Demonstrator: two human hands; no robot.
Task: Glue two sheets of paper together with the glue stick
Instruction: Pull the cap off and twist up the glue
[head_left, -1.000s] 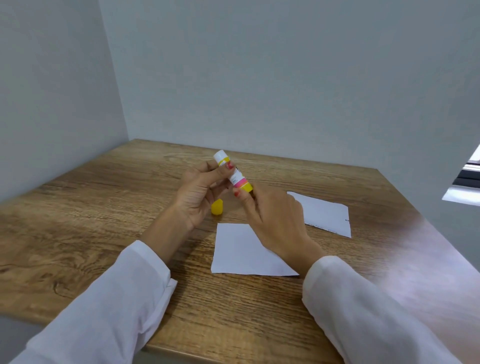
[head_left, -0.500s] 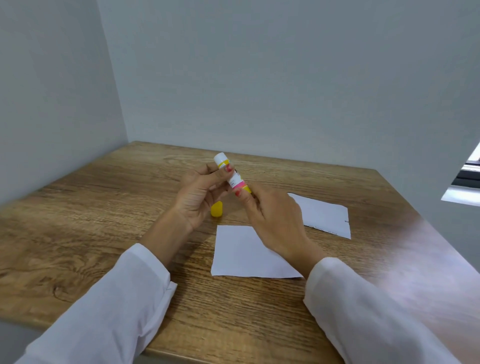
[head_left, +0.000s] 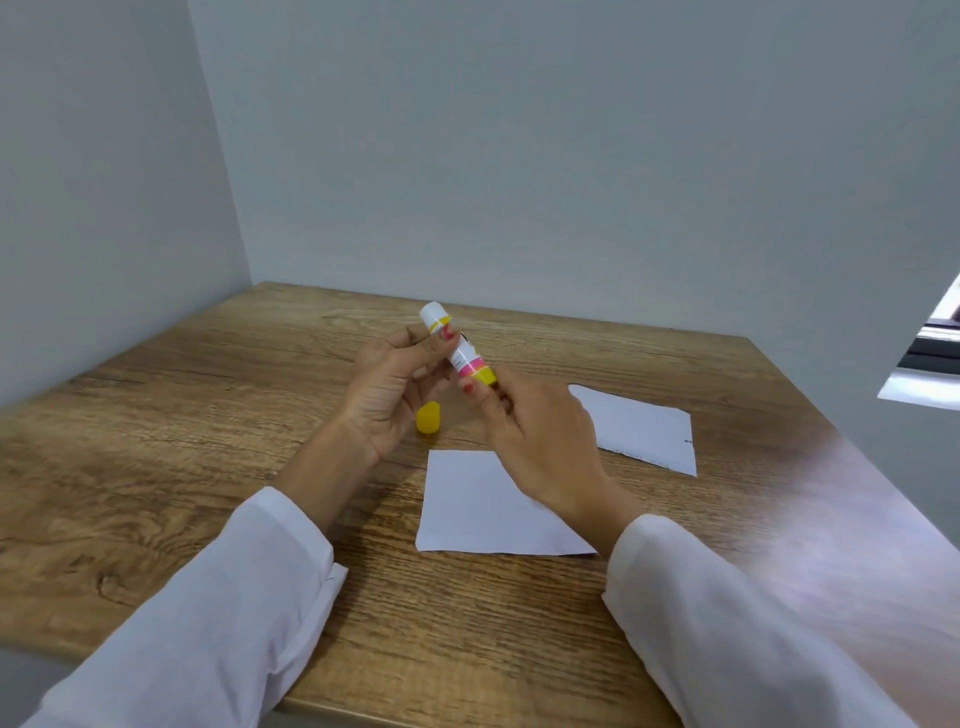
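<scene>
Glue stick (head_left: 457, 347) raised slightly, both hands holding

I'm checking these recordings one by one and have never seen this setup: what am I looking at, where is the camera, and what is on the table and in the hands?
There is no machine here. A person in white sleeves works with bare hands, and the single picture comes from a wide-angle camera worn on their head, looking forward and down.

The left hand holds the glue stick around its body, tilted, white tip up and away. The right hand pinches the yellow base of the stick, perhaps to twist the glue out, though that is a guess. So both hands have a grip on the same stick.

On the wooden table lie the yellow cap, already off, a near sheet of paper and a far sheet of paper, lying apart, not yet glued.
</scene>
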